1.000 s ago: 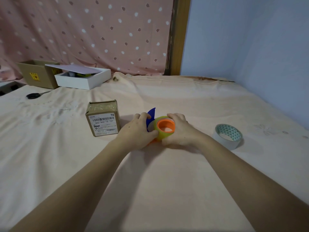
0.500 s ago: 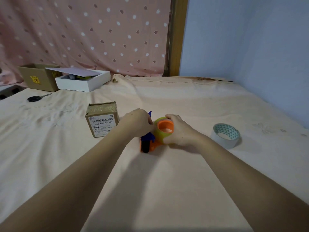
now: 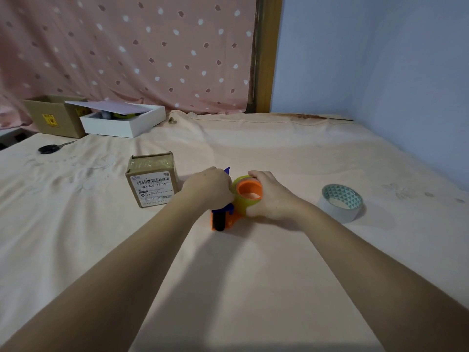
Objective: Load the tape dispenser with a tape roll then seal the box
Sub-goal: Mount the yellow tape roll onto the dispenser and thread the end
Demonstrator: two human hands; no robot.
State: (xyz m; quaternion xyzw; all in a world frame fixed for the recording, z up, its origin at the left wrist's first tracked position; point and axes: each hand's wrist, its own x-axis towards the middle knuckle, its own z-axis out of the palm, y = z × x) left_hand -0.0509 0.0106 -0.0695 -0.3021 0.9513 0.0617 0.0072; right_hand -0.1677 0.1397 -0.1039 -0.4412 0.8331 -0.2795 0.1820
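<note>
Head view: both hands grip the orange-and-blue tape dispenser [image 3: 223, 219], yellowish tape roll [image 3: 243, 196] seated on its hub.

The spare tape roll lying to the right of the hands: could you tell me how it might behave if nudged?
The spare tape roll lies flat on its side, so it would probably slide, not roll. Its hollow core suggests it is light. The cloth might drag on it.

just one wide-angle cam, head-mounted, pointing forward and down along both forearms; left hand [image 3: 208, 187] and right hand [image 3: 270, 194] land about mid-frame at arm's reach, curtain [image 3: 127, 52] and wall [image 3: 368, 72] way beyond them
</note>
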